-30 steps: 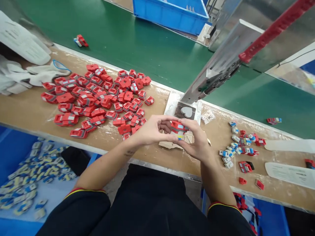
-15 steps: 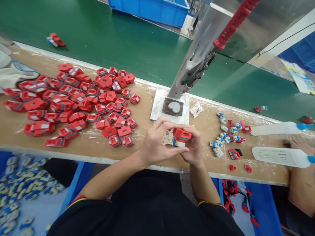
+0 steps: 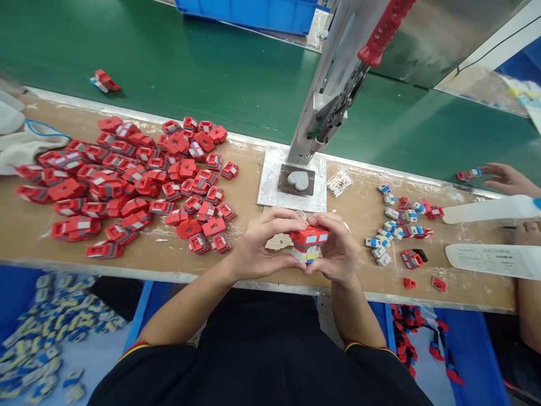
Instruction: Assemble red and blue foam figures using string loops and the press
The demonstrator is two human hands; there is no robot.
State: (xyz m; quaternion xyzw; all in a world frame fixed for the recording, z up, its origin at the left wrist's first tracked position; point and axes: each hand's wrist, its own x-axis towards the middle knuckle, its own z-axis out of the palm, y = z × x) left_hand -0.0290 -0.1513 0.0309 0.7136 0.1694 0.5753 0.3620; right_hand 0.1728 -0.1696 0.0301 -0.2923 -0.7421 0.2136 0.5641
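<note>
Between both hands is a small toy vehicle body (image 3: pixel 310 243), its red top part sitting on a white, blue and yellow lower part. My left hand (image 3: pixel 266 243) grips it from the left, fingers on top and thumb below. My right hand (image 3: pixel 340 248) closes on its right side in the same way. Just beyond the hands stands a hand press with a red lever handle (image 3: pixel 386 34). Its metal base plate (image 3: pixel 269 189) carries a grey heart-shaped pad (image 3: pixel 298 180). To the left lies a large heap of red toy parts (image 3: pixel 110 183).
White-and-blue parts (image 3: pixel 384 234) and red ones lie on the right of the bench, near two plastic bottles (image 3: pixel 492 260). A green conveyor belt (image 3: pixel 169 62) runs behind. Another person's hand (image 3: pixel 509 179) is at the far right. Blue bins (image 3: pixel 469 344) sit below the bench edge.
The toy vehicle body has turned so its windowed side faces me, and both thumbs now press beneath it. At the right, another person's hand has reached to a toy on the belt.
</note>
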